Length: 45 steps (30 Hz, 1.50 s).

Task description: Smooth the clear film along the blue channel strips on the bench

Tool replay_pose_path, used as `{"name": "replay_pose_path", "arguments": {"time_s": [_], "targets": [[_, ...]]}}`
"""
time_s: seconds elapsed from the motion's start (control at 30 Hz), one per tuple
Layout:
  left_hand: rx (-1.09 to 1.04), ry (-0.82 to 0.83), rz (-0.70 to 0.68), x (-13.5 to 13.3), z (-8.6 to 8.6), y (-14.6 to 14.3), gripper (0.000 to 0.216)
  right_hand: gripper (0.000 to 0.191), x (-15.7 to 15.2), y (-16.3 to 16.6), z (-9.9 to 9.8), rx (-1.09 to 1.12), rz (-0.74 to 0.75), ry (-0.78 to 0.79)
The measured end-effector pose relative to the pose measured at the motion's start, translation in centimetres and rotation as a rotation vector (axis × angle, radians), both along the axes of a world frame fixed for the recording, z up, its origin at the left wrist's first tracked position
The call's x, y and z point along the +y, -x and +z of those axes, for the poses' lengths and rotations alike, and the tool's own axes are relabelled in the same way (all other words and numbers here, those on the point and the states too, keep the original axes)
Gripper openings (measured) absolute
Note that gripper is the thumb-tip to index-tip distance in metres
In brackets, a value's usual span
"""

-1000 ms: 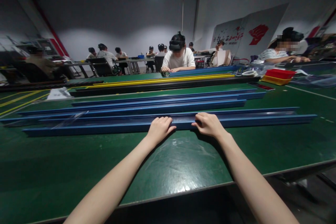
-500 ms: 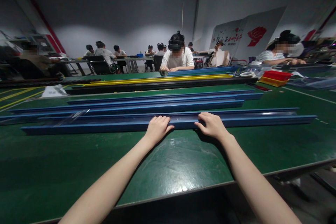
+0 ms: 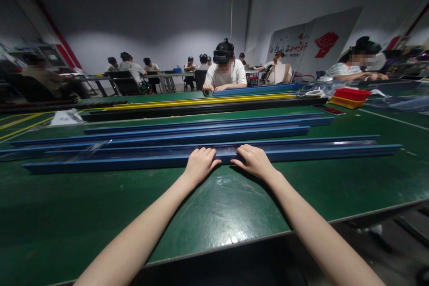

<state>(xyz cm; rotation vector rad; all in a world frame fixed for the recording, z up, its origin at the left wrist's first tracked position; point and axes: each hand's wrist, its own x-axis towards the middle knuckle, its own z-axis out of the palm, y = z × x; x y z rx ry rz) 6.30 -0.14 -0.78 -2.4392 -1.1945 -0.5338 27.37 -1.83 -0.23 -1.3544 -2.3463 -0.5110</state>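
A long blue channel strip [image 3: 318, 152] lies across the green table [image 3: 217, 205] in front of me. My left hand [image 3: 201, 163] grips its near wall just left of the middle, fingers over the rim and thumb on the outer face. A short way to the right, my right hand [image 3: 253, 159] has its fingers over the same rim, with the thumb pointing left toward the other thumb. The fingertips of both hands are hidden inside the channel. Clear film [image 3: 90, 149] shows at the strip's left part.
More blue strips [image 3: 201, 133] lie parallel just behind, then a yellow and black strip [image 3: 201, 102]. Red and yellow trays [image 3: 351, 96] stand at the right. Across the table a co-worker [image 3: 226, 69] leans over another blue strip. A white sheet [image 3: 67, 117] lies at left.
My right hand has slid left along the strip, closer to my left hand. My left hand stays at nearly the same spot. The whole view has shifted slightly.
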Motion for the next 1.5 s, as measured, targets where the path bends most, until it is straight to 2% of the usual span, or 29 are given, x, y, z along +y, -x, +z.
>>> {"name": "replay_pose_path", "arguments": {"time_s": [0.5,0.9,1.5], "targets": [[0.003,0.013,-0.019,-0.1,0.7,0.1,0.031,0.028,0.3,-0.1,1.2,-0.002,-0.075,0.119],[0.009,0.020,-0.064,0.0,0.5,0.1,0.030,0.025,-0.3,-3.4,1.4,0.038,-0.209,0.141],[0.022,0.091,-0.010,0.1,0.4,0.0,0.026,0.023,-0.5,-3.3,1.1,0.077,-0.175,0.142]]}}
